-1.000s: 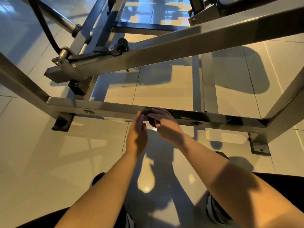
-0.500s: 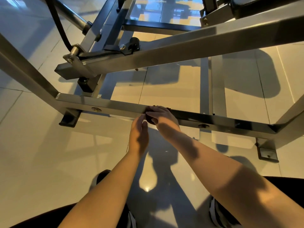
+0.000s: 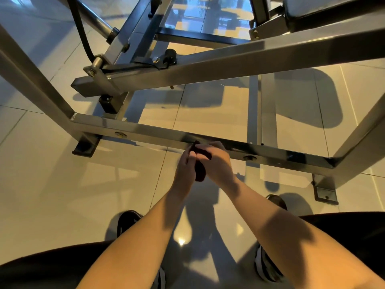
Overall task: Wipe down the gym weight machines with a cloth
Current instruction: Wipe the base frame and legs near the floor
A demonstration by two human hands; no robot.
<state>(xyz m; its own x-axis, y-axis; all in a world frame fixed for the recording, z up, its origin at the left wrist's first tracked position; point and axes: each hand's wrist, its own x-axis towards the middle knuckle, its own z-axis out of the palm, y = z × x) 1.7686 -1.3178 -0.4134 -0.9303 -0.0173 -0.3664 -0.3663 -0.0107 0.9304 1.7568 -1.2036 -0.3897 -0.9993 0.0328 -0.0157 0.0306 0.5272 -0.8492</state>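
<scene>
Head view: dark cloth [image 3: 200, 174] held at the weight machine's lower crossbar [image 3: 145, 135].
Its top is grasped by the right hand [image 3: 217, 166] at the crossbar; the left hand [image 3: 183, 172] pinches it just below.

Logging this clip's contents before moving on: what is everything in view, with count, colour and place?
machine frame: one, grey steel, upper and middle view
lower crossbar: one, grey, just beyond the hands
bolts: two, metal, on the crossbar
foot plates: two, black, on the floor under the frame's corners
cable: one, black, upper left
knob: one, black, on the upper beam
floor: pale glossy tiles
cloth: one, dark, between the hands, by the crossbar
shoes: two, dark, bottom
left hand: holds the cloth
right hand: holds the cloth
</scene>
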